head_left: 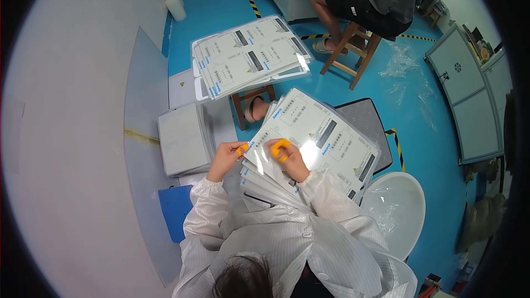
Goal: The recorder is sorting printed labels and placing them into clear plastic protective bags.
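A stack of white printed sheets [298, 127], with a glossy top, leans across my lap. Its top sheet carries blue marks, dark label blocks and small yellow triangles. At the left edge, my left hand [223, 160] pinches the corner of the top sheet, a yellow finger cover on one finger. Above the sheet's left part, my right hand [291, 163] is closed with its fingers curled, yellow covers on them. Its fingertips are slightly blurred, so what they hold, if anything, cannot be made out. More sheets fan out below the top one.
A second pile of printed sheets [226, 66] rests on a wooden stool [238, 111] ahead. Left stands a stack of blank white sheets [181, 140], near a blue box [175, 215]. A white round tub [417, 204] holds clear film. Another person [386, 0] sits on a stool [359, 49].
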Tool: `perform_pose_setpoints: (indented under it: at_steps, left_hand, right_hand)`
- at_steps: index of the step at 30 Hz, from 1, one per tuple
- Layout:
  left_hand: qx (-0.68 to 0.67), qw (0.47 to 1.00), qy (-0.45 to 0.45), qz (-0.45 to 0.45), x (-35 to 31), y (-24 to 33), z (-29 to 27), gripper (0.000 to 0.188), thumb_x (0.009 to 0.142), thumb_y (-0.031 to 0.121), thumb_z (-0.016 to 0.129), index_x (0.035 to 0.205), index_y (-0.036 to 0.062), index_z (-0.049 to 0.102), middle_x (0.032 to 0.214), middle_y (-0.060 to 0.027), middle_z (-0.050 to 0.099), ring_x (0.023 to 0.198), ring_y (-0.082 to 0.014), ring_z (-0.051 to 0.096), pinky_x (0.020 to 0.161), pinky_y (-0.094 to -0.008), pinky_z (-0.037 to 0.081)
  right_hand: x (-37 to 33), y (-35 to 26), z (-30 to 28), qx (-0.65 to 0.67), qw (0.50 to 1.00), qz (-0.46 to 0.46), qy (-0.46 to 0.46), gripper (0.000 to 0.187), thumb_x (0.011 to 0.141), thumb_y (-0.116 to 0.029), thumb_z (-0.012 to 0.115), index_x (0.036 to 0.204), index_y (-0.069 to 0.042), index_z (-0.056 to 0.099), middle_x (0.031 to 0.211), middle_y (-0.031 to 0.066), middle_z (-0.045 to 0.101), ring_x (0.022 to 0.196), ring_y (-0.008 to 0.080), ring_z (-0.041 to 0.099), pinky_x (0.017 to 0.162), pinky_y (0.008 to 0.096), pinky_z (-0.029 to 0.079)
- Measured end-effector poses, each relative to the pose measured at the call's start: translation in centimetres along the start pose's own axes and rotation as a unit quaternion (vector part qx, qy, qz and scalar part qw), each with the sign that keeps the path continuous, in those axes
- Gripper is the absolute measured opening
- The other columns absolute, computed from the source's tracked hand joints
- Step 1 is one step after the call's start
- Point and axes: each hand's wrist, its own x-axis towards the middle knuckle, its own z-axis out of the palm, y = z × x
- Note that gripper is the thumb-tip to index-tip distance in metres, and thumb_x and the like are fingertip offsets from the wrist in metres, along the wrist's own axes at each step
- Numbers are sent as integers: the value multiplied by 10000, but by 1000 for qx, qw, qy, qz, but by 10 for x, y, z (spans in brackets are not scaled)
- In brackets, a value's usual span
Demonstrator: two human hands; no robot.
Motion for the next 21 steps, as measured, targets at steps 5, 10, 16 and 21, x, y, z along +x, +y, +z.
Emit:
perform_pose_setpoints:
  at_steps: [5,10,16,21]
  left_hand:
    - [-16,998,-60,-8,12,-18,-14,264,860,71,533,1105,-4,596,921,-65,644,757,-93,567,697,-207,470]
    - [-83,983,-165,2,27,29,-10,307,875,73,509,1174,25,555,953,-62,639,794,-100,574,723,-219,475]
    - [96,974,-156,134,48,59,31,301,860,64,520,1157,26,556,940,-68,654,811,-102,567,738,-231,452]
    - [163,962,-27,218,79,40,-3,253,808,-12,542,1053,-12,608,912,-101,665,787,-111,568,723,-236,454]
  right_hand:
    - [5,14,-48,520,839,11,163,155,919,-157,386,1005,-72,483,926,125,591,933,233,553,929,377,403]
    - [3,20,-53,426,903,20,55,170,909,-165,415,1029,-64,481,726,59,503,622,154,471,768,335,436]
    - [0,18,-60,431,897,26,100,154,879,-132,429,1002,-57,485,724,64,510,616,148,477,723,296,443]
    - [-38,-6,-150,478,842,-64,242,125,900,-130,450,982,-53,504,823,51,519,741,140,514,718,269,452]
